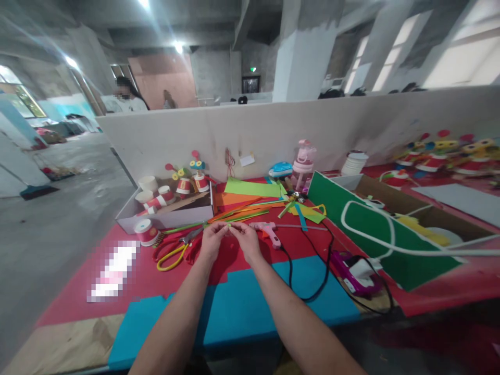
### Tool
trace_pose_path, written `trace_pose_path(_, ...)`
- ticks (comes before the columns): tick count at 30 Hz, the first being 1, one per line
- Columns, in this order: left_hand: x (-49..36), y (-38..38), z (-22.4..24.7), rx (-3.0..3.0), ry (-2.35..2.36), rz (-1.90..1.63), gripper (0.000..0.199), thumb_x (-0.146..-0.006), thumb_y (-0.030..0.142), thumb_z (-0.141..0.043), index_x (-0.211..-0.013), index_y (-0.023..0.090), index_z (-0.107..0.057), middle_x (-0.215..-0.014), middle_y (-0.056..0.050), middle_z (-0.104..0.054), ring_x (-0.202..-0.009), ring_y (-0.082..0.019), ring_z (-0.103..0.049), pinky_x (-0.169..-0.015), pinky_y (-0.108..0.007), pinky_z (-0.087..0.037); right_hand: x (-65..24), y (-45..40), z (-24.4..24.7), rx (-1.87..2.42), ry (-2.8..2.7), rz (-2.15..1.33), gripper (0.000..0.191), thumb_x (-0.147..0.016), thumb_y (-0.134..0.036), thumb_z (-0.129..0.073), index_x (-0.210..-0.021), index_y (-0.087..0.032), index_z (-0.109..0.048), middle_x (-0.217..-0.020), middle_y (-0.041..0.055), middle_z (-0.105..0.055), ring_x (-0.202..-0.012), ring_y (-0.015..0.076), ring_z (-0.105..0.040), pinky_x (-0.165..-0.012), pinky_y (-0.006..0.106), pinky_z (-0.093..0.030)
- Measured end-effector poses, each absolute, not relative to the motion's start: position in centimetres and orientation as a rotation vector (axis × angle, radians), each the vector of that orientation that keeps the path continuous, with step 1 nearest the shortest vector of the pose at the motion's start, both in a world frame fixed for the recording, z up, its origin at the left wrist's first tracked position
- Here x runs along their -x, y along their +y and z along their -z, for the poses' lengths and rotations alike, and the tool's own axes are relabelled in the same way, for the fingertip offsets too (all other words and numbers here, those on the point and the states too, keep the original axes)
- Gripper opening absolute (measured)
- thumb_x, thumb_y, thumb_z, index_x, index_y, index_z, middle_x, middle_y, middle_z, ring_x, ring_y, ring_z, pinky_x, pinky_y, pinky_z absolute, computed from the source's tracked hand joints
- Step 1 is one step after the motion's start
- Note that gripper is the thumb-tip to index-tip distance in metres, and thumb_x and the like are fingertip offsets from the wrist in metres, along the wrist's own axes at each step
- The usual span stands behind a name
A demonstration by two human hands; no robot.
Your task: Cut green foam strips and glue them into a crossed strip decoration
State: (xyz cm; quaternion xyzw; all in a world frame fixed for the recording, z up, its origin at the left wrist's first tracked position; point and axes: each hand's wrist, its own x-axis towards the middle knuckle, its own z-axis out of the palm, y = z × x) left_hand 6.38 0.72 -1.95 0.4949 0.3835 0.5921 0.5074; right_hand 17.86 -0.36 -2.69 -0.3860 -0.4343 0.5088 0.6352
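Observation:
My left hand (213, 240) and my right hand (247, 241) meet fingertip to fingertip above the red table cover (230, 260). Both are closed in a pinch on a small light-green piece (229, 225), which looks like paper; most of it is hidden by the fingers. Just right of my right hand lies a pink hot glue gun (267, 232) with a black cord. To the left of my left hand are scissors with yellow handles (172, 259). Orange and green paper strips (242, 208) lie beyond my fingertips.
A white box (167, 221) with paper cups and cup figures stands at the left. At the right are a green-sided box (351, 224), a purple power strip (353, 276) and loose cords. Blue sheets (242, 312) cover the near edge. A white partition (265, 125) rises behind.

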Motion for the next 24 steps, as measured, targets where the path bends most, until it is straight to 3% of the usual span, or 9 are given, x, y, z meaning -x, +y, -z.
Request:
trace_pose_path(6,-8.0,0.6,3.0,-0.956,0.891,-1.546,0.025,-0.061,0.03,-0.076,-0.08,0.015,-0.07,-0.076,-0.002,-0.069,-0.068,-0.013,-0.061,-0.071,-0.027,-0.048,-17.6,-0.5,2.3,0.917,-0.893,-1.137,0.024,-0.064,-0.033,-0.074,-0.084,-0.02,-0.073,-0.085,0.003,-0.073,-0.079,0.0187,-0.065,-0.076,0.031,-0.052)
trace_pose_path(14,-7.2,0.8,3.1,-1.118,0.941,-1.434,0.029,-0.065,0.033,-0.075,-0.086,0.014,-0.071,-0.073,-0.003,-0.068,-0.064,-0.011,-0.058,-0.065,-0.024,-0.045,-18.4,0.2,3.5,1.011,-1.032,-0.983,0.021,-0.072,-0.039,-0.065,-0.079,-0.019,-0.07,-0.074,0.0024,-0.07,-0.069,0.0168,-0.061,-0.067,0.028,-0.049)
trace_pose_path(24,-7.0,0.7,2.4,-1.172,0.925,-1.351,0.034,-0.062,0.035,-0.077,-0.086,0.012,-0.068,-0.073,-0.003,-0.067,-0.061,-0.01,-0.056,-0.062,-0.022,-0.044,-19.1,0.2,2.9,1.146,-1.358,-0.674,0.007,-0.076,-0.025,-0.056,-0.075,-0.021,-0.061,-0.074,0.0021,-0.066,-0.072,0.0185,-0.06,-0.068,0.029,-0.046)
